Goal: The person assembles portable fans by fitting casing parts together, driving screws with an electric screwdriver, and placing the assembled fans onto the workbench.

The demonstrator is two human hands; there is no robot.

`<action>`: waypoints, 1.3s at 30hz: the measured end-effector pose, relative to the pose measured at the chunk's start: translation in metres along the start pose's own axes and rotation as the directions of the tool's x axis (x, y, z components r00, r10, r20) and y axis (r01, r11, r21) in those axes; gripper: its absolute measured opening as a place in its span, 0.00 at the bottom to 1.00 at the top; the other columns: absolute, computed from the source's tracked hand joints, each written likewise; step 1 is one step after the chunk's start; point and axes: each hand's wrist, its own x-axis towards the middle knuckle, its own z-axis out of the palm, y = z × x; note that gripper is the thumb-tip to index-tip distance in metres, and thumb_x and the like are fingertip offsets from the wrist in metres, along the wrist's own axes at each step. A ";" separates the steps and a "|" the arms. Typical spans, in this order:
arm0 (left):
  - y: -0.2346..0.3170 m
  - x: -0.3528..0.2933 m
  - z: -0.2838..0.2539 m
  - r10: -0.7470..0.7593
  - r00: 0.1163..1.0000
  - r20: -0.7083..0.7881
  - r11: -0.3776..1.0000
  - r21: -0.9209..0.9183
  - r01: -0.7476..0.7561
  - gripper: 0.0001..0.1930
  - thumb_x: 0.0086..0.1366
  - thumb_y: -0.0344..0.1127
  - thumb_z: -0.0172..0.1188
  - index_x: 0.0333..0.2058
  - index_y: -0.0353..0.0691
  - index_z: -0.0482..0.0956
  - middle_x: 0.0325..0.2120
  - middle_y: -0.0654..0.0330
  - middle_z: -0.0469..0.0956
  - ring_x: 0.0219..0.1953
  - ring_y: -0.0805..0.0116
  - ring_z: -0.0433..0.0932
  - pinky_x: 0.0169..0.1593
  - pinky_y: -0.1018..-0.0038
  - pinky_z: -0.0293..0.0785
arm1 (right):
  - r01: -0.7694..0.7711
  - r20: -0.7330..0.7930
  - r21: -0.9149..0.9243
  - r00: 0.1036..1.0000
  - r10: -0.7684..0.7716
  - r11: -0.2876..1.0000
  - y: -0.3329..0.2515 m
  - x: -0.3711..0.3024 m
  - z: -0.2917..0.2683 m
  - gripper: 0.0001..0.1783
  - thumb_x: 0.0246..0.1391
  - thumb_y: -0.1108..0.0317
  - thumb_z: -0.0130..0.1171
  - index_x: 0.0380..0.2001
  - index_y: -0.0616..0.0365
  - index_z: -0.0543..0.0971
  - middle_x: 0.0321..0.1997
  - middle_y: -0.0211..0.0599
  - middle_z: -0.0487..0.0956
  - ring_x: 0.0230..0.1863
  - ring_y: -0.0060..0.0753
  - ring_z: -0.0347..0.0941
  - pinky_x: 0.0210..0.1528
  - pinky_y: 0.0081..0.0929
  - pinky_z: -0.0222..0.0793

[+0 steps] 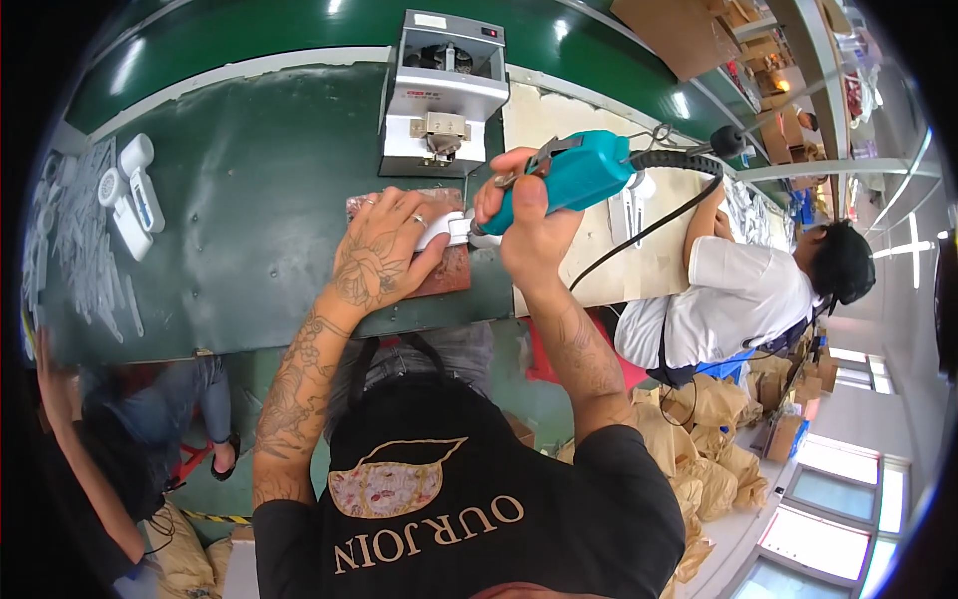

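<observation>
Head view. Your left hand point(384, 245) lies over a white plastic piece point(458, 232), its fingers close together and clamped on the piece, which rests on a reddish block point(449, 278) at the near side of the green tabletop point(249, 270). Your right hand point(534, 225) is wrapped around a teal power driver point(584, 175), fingers closed on its body; the driver tilts, its tip pointing down and leftward to the right end of the white plastic piece. Whether tip and piece touch, you cannot tell here. A black cable point(649, 225) loops from the driver's rear. Beyond your hands stands a silver-grey machine point(444, 95). Far to the left lie round-headed white parts point(135, 195) beside many slender pale strips point(85, 240). To the right sits a co-worker in a white shirt point(733, 299).
</observation>
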 end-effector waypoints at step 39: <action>0.006 -0.016 -0.035 -0.470 0.873 0.131 0.282 -0.915 0.289 0.23 0.81 0.46 0.39 0.58 0.32 0.71 0.32 0.58 0.80 0.27 0.71 0.79 0.30 0.76 0.76 | -0.096 -0.209 0.120 0.971 0.120 0.988 -0.030 -0.118 -0.011 0.38 0.54 0.33 0.67 0.40 0.62 0.73 0.22 0.36 0.73 0.23 0.32 0.73 0.26 0.30 0.70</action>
